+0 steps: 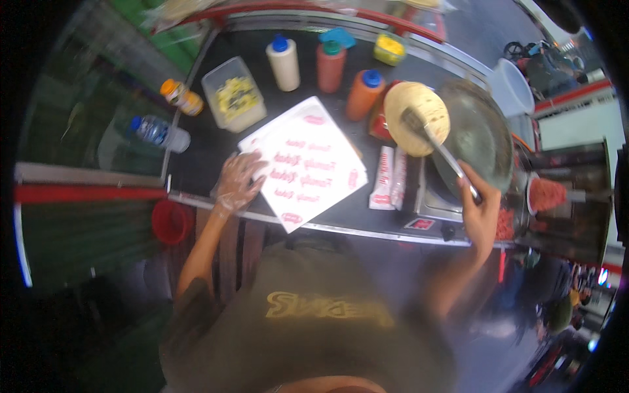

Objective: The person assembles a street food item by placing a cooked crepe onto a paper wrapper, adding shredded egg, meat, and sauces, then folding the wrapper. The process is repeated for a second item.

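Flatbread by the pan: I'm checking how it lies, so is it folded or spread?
Spread: the flatbread shows a round outline and no visible fold, the utensil in the right hand lying across its face.

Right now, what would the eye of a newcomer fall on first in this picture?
Probably the white paper with red print, bright against the dark counter, with the plastic-gloved left hand at its left corner. Then the pale round flatbread at the left edge of the large pan, where the right hand holds a long metal utensil against it.
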The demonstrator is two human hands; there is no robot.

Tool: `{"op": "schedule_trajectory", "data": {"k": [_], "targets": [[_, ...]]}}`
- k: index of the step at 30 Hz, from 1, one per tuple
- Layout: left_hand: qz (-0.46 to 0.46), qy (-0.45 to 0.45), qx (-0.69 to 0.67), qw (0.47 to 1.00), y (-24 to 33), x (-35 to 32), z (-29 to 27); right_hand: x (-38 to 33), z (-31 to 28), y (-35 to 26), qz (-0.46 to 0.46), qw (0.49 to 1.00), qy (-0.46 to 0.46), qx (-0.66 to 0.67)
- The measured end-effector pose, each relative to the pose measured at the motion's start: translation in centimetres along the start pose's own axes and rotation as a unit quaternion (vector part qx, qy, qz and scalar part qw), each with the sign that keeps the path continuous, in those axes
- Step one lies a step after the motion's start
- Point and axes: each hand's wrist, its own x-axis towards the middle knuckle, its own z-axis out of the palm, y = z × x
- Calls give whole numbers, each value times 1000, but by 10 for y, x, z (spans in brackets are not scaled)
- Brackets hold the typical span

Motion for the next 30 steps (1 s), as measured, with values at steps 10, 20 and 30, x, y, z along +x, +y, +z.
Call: {"op": "schedule_trajectory", "data": {"k": [10, 20, 30], "targets": [[6, -2, -21, 1000, -4, -1, 0, -20, 90, -41, -62, 996, -58, 15], [-4, 7, 50, 999, 8, 20, 8, -62, -148, 195, 168, 926, 300, -153], [114, 0, 21, 993, 60, 132, 51, -81, -103, 174, 172, 938, 164, -251]]}}
